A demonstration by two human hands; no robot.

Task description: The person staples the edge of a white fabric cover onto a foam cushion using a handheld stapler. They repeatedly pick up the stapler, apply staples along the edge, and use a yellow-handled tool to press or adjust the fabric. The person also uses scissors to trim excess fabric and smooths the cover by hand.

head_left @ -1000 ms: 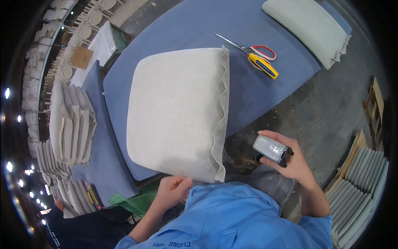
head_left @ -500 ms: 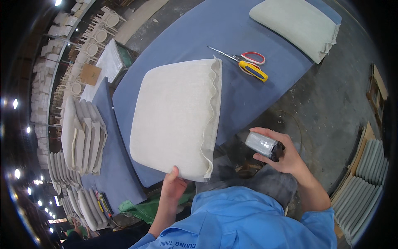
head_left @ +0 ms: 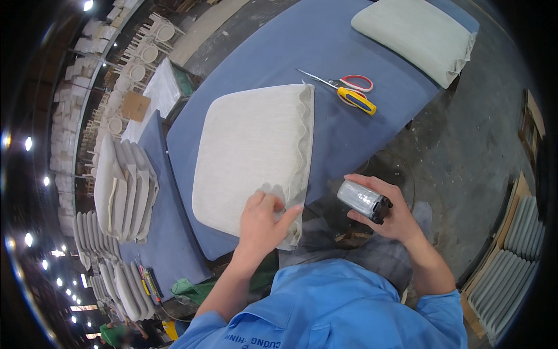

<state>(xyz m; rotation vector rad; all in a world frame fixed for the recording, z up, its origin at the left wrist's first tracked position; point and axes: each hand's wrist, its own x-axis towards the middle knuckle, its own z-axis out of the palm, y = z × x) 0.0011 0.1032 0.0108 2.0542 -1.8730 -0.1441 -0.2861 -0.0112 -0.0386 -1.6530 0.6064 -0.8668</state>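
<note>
Right fingers (head_left: 371, 181) hold a silvery tool (head_left: 360, 198) near a cushion (head_left: 250, 148).

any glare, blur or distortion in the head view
Head view: the blue flat table looks bowed by fisheye distortion. Head view: small white lights glare at left; the silver rounded tool catches highlights. Head view: the bare left hand looks slightly blurred.
</note>
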